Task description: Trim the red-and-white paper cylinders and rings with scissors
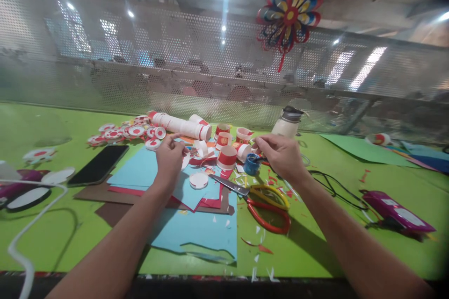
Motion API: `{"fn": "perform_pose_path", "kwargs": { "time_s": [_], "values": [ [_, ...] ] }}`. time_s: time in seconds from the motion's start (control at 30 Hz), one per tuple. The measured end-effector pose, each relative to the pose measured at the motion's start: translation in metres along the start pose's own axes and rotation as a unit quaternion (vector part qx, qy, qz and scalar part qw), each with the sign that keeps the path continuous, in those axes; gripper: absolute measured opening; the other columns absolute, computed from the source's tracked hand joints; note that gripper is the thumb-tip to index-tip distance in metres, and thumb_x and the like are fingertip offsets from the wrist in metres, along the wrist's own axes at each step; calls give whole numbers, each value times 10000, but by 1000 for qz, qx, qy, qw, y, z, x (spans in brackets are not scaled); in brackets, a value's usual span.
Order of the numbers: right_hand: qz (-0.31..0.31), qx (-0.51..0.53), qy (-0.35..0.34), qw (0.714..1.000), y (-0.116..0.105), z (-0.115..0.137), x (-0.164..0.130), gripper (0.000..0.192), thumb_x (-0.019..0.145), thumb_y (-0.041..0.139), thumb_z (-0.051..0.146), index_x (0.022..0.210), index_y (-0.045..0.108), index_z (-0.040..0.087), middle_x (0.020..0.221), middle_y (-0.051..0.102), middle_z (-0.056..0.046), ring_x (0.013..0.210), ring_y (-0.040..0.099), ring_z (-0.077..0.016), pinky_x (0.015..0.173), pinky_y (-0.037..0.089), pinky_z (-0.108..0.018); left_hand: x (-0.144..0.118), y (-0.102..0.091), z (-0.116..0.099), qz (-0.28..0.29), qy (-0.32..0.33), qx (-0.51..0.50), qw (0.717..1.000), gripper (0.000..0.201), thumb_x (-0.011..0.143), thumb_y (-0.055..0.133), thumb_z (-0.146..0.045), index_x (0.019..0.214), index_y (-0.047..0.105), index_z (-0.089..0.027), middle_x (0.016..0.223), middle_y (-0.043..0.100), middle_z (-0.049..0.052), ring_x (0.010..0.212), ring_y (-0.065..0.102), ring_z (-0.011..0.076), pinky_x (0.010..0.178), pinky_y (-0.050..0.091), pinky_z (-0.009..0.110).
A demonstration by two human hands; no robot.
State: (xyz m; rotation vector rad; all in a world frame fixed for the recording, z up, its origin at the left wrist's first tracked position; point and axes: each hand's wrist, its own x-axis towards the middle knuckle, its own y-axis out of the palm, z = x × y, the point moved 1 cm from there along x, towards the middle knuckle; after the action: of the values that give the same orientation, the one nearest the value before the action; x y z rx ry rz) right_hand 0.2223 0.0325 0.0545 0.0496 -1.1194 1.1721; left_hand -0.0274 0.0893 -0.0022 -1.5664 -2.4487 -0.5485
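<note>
My left hand point(170, 155) is pinching a white paper strip point(202, 147), fingers narrow. My right hand point(280, 155) holds something small right over the blue glue pot point(251, 164); scissors point(261, 201) lie just beside it on the surface point(315, 243).

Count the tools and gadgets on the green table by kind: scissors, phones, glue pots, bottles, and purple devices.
Scissors: 1
Black phone: 1
Blue glue pot: 1, below the right hand
White bottle: 1
Purple devices: 2, one at right, one at the left edge
Total: 6
</note>
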Motion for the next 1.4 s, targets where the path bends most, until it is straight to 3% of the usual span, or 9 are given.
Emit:
{"fn": "perform_pose_path", "kwargs": {
  "time_s": [0.27, 0.4, 0.57, 0.67, 0.77, 0.9, 1.07, 1.2, 1.4],
  "values": [
    [149, -103, -18, 983, 10, 0, 27, 208, 812, 550, 262, 729, 717, 172, 692, 685, -41, 614, 572, -152, 564, 403, -270, 6, -4, 1, -34, -24, -47, 998, 331, 607, 518, -157, 932, 575, -142, 619, 540, -23, 562, 529, 107, 515, 421, 201],
    [234, -128, -39, 963, 24, 6, 34, 184, 800, 561, 225, 701, 713, 197, 710, 683, -43, 617, 545, -143, 568, 376, -276, 10, -5, 6, 20, -6, 66, 998, 340, 642, 500, -188, 967, 591, -148, 660, 573, 12, 626, 556, 154, 551, 429, 246],
    [255, -105, -69, 959, 31, 20, 26, 199, 826, 532, 221, 731, 701, 176, 708, 679, -39, 616, 530, -133, 578, 374, -277, 5, -5, 19, 209, 107, 389, 891, 207, 648, 550, -206, 818, 664, -173, 850, 659, 109, 797, 584, 250, 715, 415, 342],
    [255, -86, -65, 961, 30, 20, 16, 196, 831, 522, 209, 757, 699, 170, 732, 679, -34, 611, 529, -124, 569, 374, -267, 0, -5, 24, 246, 174, 470, 830, 140, 649, 562, -173, 737, 669, -190, 832, 667, 118, 816, 577, 266, 744, 392, 349],
    [251, -76, -60, 963, 29, 15, 5, 187, 835, 521, 210, 778, 696, 180, 756, 682, -34, 627, 532, -126, 571, 373, -264, 3, -8, 27, 247, 168, 489, 819, 109, 671, 549, -168, 604, 629, -200, 680, 642, 84, 692, 563, 228, 657, 377, 312],
    [244, -72, -45, 966, 23, 6, -7, 194, 846, 511, 223, 768, 685, 185, 724, 669, -32, 624, 518, -127, 579, 369, -264, 14, -10, 26, 209, 113, 386, 892, 97, 665, 599, -237, 580, 592, -191, 614, 613, 40, 598, 536, 178, 589, 362, 278],
    [243, -50, -32, 968, 19, 2, -15, 204, 850, 502, 222, 748, 671, 172, 692, 651, -11, 617, 506, -120, 589, 374, -254, 14, -6, 14, 233, -61, 87, 967, 189, 655, 654, -317, 723, 593, -151, 679, 635, 31, 590, 582, 150, 586, 434, 275],
    [231, -22, -19, 972, 22, 0, -19, 222, 856, 498, 247, 773, 692, 178, 711, 662, -22, 629, 522, -131, 591, 386, -264, 3, -3, -1, 263, -147, -92, 949, 253, 627, 724, -270, 791, 583, -139, 746, 634, 17, 666, 600, 114, 645, 465, 241],
    [233, 121, 93, 960, 28, -5, -21, 238, 851, 512, 316, 882, 689, 160, 753, 671, -52, 645, 567, -146, 614, 449, -295, -12, 1, -12, 347, -179, -147, 909, 223, 683, 709, -201, 868, 596, -151, 739, 635, 13, 595, 570, 80, 603, 450, 212]
  ]
}}
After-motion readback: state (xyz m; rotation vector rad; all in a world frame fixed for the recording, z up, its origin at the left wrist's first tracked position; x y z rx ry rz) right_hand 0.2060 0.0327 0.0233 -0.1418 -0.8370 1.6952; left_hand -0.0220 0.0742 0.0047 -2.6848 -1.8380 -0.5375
